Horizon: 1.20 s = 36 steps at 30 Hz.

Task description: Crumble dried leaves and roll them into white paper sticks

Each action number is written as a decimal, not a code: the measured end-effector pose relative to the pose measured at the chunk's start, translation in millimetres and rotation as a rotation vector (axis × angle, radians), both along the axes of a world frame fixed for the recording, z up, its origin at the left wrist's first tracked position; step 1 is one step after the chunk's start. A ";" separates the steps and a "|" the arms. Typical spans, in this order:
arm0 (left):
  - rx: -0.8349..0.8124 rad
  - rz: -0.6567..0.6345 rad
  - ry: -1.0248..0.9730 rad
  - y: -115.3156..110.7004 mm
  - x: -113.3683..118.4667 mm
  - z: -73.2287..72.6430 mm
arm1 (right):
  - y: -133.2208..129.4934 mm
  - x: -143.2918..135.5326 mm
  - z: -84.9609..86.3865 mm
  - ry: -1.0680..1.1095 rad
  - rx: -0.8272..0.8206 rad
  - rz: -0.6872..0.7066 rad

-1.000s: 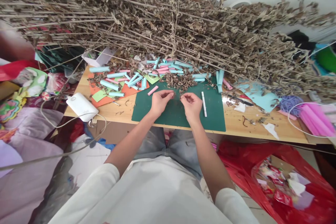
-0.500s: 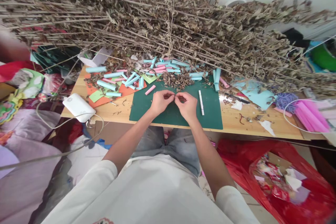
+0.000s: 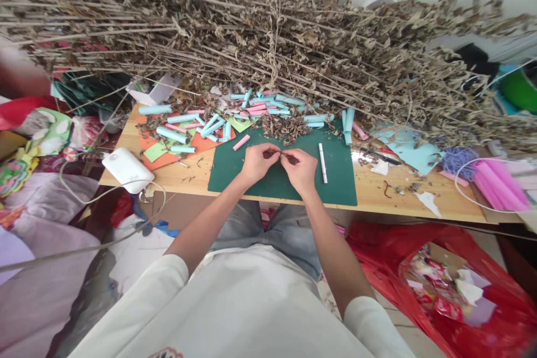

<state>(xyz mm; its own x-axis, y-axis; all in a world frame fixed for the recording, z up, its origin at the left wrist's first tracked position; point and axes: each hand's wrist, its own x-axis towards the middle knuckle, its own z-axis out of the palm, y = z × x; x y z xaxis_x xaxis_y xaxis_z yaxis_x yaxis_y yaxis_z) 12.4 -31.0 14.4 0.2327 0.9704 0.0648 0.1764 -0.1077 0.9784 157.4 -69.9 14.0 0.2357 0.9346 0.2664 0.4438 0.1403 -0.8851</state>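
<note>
Hands (image 3: 255, 164), two: fingers (image 3: 272, 159) pinched together, contents unclear; one green mat (image 3: 338, 182), one pink roll (image 3: 241, 142).

A tiny brownish fragment (image 3: 281, 152) (details unclear) is pinched between the hands (image 3: 257, 163), above the green mat (image 3: 274, 185).

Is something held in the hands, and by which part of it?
It cannot be told: the left hand and right hand meet at their fingertips over the green mat; anything pinched there is too small.

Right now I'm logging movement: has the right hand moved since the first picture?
Yes: the right hand moved left, away from the white stick on the mat.
</note>
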 end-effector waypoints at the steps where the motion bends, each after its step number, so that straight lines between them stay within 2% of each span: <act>1: 0.027 0.006 0.021 -1.0 1.8 1.8 | 0.7 -0.9 -1.1 0.049 -0.024 -0.020; 5: 0.071 0.063 0.057 -5.4 9.9 6.5 | 5.4 -7.5 -7.6 0.326 -0.127 -0.105; 7: 0.099 0.083 0.080 -6.0 11.6 7.0 | 6.5 -11.1 -8.5 0.389 -0.137 -0.130; 13: 0.197 0.163 0.242 6.6 -1.6 5.7 | 0.2 -9.9 -2.2 0.147 -0.071 -0.218; 16: 0.159 0.089 0.179 11.7 -7.2 3.9 | 0.6 -5.4 -6.1 0.197 -0.105 -0.157; 21: -0.059 -0.043 -0.008 10.9 -3.6 -2.0 | 6.5 -2.0 -16.0 0.387 -0.156 -0.047; 24: -0.090 -0.083 -0.006 10.2 -2.9 -3.0 | 5.4 -0.2 -12.1 0.262 -0.105 0.024; 30: -0.052 -0.074 0.089 8.4 -2.8 2.8 | 0.1 0.7 2.6 -0.235 0.034 0.076; 32: -0.035 -0.061 0.082 7.6 -2.1 4.7 | -0.8 0.1 4.3 -0.288 0.050 0.054; 36: 0.040 -0.012 0.126 7.4 -3.6 6.0 | -1.8 2.0 5.4 -0.243 0.017 -0.047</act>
